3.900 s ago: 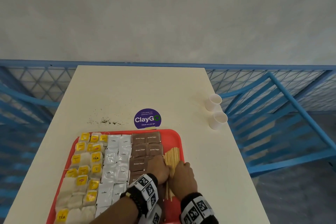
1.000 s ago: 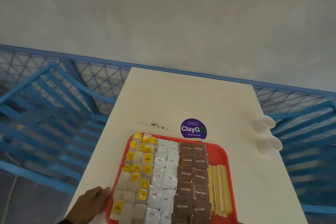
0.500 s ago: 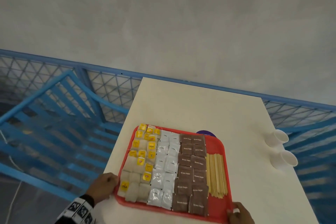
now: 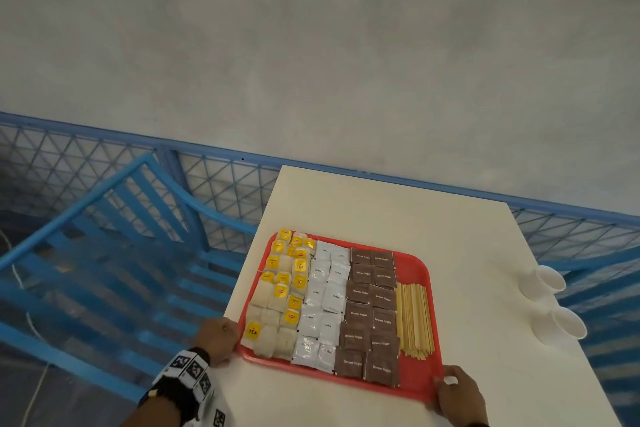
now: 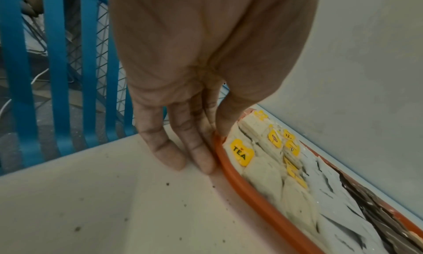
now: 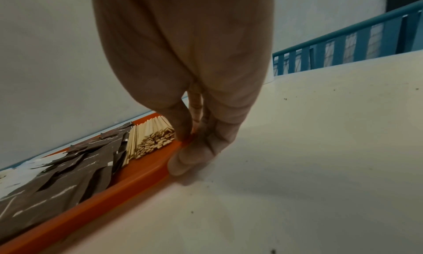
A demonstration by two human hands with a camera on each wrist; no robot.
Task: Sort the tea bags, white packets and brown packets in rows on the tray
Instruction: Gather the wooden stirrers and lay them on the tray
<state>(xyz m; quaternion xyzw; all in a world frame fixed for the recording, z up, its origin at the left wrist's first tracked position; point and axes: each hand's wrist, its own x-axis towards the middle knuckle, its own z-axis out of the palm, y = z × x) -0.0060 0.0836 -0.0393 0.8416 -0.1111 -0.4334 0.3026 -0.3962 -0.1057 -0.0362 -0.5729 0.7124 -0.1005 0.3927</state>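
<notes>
Looking down from the head view, we see the whole red tray (image 4: pixel 420 265) on the table (image 4: pixel 460 243): tea bags (image 4: pixel 281 291) at the left, then white packets (image 4: pixel 323 302), brown packets (image 4: pixel 372 308) and wooden sticks (image 4: pixel 414 319) at the right. Two white cups (image 4: pixel 554 302) stand at the table's right edge. Our left hand (image 4: pixel 216 340) meets the tray's near-left rim; our right hand (image 4: pixel 457 393) is at its near-right corner. Only the wrist views show the grips. On the left, our thumb lies over the rim beside a "TEA" tag while straight fingers (image 5: pixel 181 149) rest on the table along the rim. On the right, thumb and curled fingers (image 6: pixel 201 149) pinch the rim just beside the stick ends.
</notes>
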